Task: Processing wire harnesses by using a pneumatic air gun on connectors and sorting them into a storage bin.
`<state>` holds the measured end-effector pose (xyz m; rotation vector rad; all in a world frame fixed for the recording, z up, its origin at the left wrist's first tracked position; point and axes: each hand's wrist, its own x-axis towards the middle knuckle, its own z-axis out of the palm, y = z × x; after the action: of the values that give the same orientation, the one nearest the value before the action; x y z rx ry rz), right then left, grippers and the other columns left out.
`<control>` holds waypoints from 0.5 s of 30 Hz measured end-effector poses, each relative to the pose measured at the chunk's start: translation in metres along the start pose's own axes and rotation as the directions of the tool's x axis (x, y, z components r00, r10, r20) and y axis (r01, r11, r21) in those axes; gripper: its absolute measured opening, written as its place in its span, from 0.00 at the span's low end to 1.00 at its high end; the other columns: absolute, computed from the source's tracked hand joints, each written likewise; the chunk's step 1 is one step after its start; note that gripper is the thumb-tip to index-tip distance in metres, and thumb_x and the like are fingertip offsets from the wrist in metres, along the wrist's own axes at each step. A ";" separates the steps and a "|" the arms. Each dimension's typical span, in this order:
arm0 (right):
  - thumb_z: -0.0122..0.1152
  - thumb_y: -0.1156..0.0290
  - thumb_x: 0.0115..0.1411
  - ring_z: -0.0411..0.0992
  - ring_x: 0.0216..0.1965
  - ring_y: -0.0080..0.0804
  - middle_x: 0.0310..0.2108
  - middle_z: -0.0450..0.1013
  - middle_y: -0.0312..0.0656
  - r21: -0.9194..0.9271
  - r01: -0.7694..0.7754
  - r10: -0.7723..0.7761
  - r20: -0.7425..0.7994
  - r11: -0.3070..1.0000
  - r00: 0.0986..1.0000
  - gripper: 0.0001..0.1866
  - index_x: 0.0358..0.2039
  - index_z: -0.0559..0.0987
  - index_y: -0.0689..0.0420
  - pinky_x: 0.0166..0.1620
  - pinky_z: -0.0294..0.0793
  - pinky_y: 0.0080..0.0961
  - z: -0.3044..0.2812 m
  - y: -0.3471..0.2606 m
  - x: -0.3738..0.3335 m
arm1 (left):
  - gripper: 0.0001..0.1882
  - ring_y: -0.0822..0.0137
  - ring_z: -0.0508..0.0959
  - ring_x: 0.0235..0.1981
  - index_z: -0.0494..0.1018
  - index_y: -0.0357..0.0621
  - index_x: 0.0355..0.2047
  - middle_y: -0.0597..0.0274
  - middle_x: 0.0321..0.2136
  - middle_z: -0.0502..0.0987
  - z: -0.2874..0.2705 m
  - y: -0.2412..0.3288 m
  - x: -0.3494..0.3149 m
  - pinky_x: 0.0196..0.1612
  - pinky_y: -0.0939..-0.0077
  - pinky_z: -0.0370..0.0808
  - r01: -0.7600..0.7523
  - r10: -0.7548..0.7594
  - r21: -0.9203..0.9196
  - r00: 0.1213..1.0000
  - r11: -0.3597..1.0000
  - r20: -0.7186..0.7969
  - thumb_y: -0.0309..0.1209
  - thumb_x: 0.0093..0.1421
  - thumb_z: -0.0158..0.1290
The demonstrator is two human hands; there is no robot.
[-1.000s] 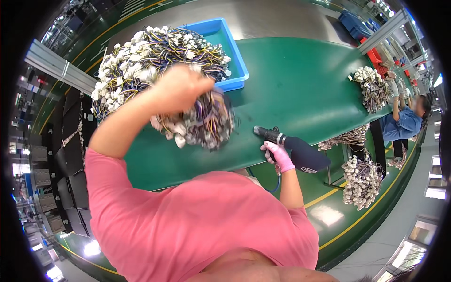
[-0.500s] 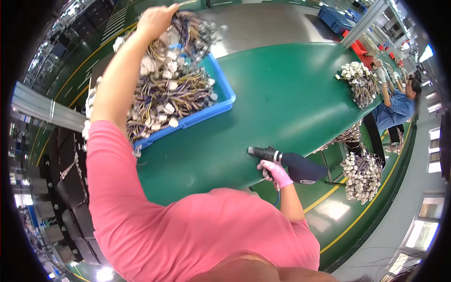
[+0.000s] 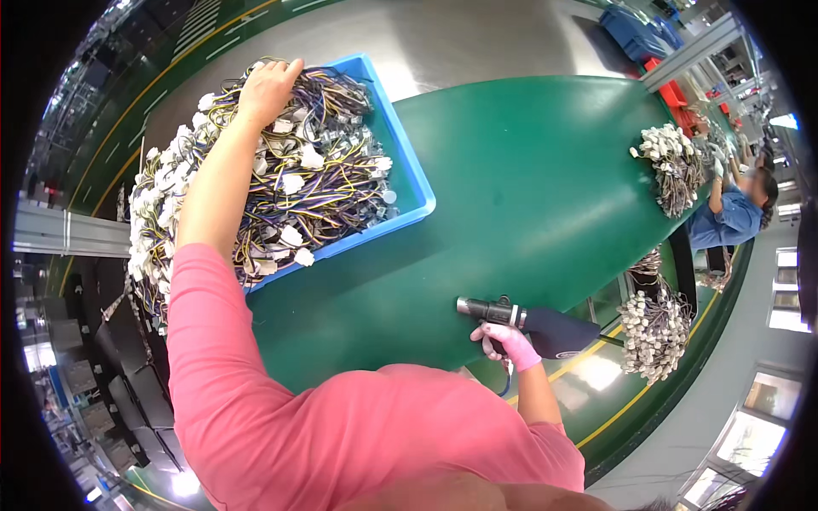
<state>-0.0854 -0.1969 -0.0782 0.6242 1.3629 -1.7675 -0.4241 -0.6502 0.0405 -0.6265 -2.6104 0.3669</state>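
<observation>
My left hand (image 3: pixel 271 92), bare, rests high on a heap of wire harnesses (image 3: pixel 311 183) in a blue bin (image 3: pixel 417 183). Its fingers curl over a bundle of harnesses at the far side of the heap; the fingertips are partly hidden. The harnesses have yellow, black and purple wires with white connectors. My right hand (image 3: pixel 511 342) wears a pink glove and is closed round the grip of a black air vacuum gun (image 3: pixel 492 311). The gun has a metal nozzle pointing left, a dark cloth bag behind and a hose below.
The green tabletop (image 3: pixel 511 179) curves away to the right. Harness bundles (image 3: pixel 671 166) lie at its far right, near a co-worker in blue (image 3: pixel 733 213). More harnesses (image 3: pixel 654 332) hang beyond the right edge. A grey metal post (image 3: pixel 94 232) stands left of the bin.
My left hand has come down onto the heap with the raised harness bundle, which now lies in the bin. My right hand and the vacuum gun appear slightly lower and farther right in view.
</observation>
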 end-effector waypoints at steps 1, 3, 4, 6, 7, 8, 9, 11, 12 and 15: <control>0.55 0.60 0.53 0.59 0.09 0.18 0.09 0.63 0.35 -0.006 0.001 -0.001 -0.002 1.000 1.000 0.16 0.27 0.75 0.62 0.13 0.57 0.13 0.001 0.000 0.000 | 0.22 0.58 0.74 0.38 0.63 0.46 0.38 0.56 0.31 0.74 0.005 0.001 0.000 0.40 0.66 0.68 0.116 -0.116 -0.037 0.993 0.993 -0.008 0.28 0.43 0.59; 0.53 0.59 0.54 0.59 0.09 0.20 0.10 0.63 0.36 -0.023 0.014 -0.014 -0.007 1.000 1.000 0.18 0.29 0.75 0.64 0.14 0.58 0.14 0.003 0.000 0.000 | 0.16 0.56 0.72 0.45 0.66 0.46 0.40 0.55 0.37 0.74 0.015 0.004 0.014 0.44 0.65 0.69 0.261 -0.289 0.126 0.885 0.957 0.365 0.28 0.50 0.51; 0.53 0.59 0.54 0.59 0.09 0.19 0.09 0.63 0.36 -0.040 0.016 -0.016 0.012 0.999 1.000 0.17 0.29 0.75 0.64 0.13 0.57 0.14 0.000 0.000 0.001 | 0.17 0.57 0.71 0.47 0.66 0.47 0.43 0.56 0.40 0.73 0.020 0.004 0.020 0.47 0.64 0.68 0.284 -0.331 0.171 0.835 0.943 0.440 0.30 0.50 0.50; 0.53 0.60 0.54 0.59 0.09 0.19 0.09 0.63 0.36 -0.064 0.020 -0.018 0.030 0.998 0.999 0.16 0.28 0.75 0.63 0.13 0.56 0.14 -0.001 0.005 0.004 | 0.22 0.58 0.69 0.51 0.65 0.50 0.48 0.57 0.46 0.71 0.035 0.005 0.028 0.52 0.62 0.64 0.354 -0.426 0.238 0.720 0.905 0.548 0.34 0.50 0.50; 0.53 0.60 0.54 0.59 0.09 0.19 0.10 0.63 0.35 -0.068 0.035 -0.034 0.023 0.997 0.999 0.16 0.27 0.75 0.62 0.13 0.55 0.13 -0.002 0.008 0.005 | 0.25 0.59 0.68 0.53 0.64 0.51 0.50 0.58 0.49 0.70 0.043 0.004 0.031 0.54 0.61 0.61 0.399 -0.472 0.260 0.661 0.879 0.583 0.36 0.50 0.51; 0.53 0.60 0.54 0.59 0.09 0.19 0.10 0.63 0.35 -0.061 0.042 -0.041 0.012 0.997 0.999 0.15 0.27 0.75 0.62 0.13 0.55 0.14 0.001 0.009 0.005 | 0.29 0.56 0.62 0.57 0.62 0.52 0.53 0.55 0.53 0.65 0.045 0.005 0.030 0.57 0.57 0.56 0.427 -0.508 0.284 0.629 0.858 0.589 0.38 0.48 0.52; 0.53 0.60 0.54 0.59 0.09 0.18 0.10 0.63 0.35 -0.045 0.041 -0.041 -0.005 0.998 0.999 0.15 0.27 0.75 0.62 0.13 0.55 0.14 0.003 0.012 0.002 | 0.29 0.56 0.62 0.57 0.62 0.52 0.53 0.55 0.53 0.65 0.046 0.009 0.028 0.57 0.57 0.56 0.421 -0.505 0.285 0.638 0.861 0.581 0.38 0.48 0.52; 0.53 0.61 0.54 0.60 0.09 0.19 0.10 0.64 0.35 -0.017 0.046 -0.045 0.035 0.999 0.998 0.15 0.27 0.75 0.62 0.13 0.54 0.14 -0.002 0.012 0.005 | 0.34 0.54 0.57 0.60 0.59 0.52 0.55 0.53 0.57 0.58 0.040 0.013 0.021 0.59 0.55 0.53 0.408 -0.451 0.193 0.785 0.892 0.425 0.37 0.46 0.54; 0.53 0.61 0.54 0.60 0.09 0.19 0.10 0.64 0.35 -0.043 0.054 -0.054 -0.009 0.998 0.998 0.15 0.27 0.75 0.62 0.13 0.54 0.14 -0.002 0.012 0.003 | 0.38 0.52 0.52 0.62 0.56 0.53 0.57 0.50 0.60 0.53 0.013 0.021 0.023 0.60 0.52 0.50 0.355 -0.390 0.169 0.767 0.919 0.509 0.37 0.44 0.57; 0.53 0.63 0.55 0.62 0.10 0.19 0.12 0.66 0.36 -0.106 0.053 -0.054 -0.009 0.993 0.999 0.13 0.28 0.75 0.62 0.13 0.57 0.13 -0.003 0.008 0.001 | 0.27 0.51 0.66 0.51 0.67 0.47 0.46 0.50 0.47 0.66 -0.036 0.047 0.010 0.52 0.56 0.63 0.158 -0.132 -0.095 0.962 0.983 0.238 0.35 0.43 0.57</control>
<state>-0.0798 -0.1956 -0.0845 0.5462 1.4832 -1.7233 -0.3981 -0.5991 0.0589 -0.4469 -2.8962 0.2597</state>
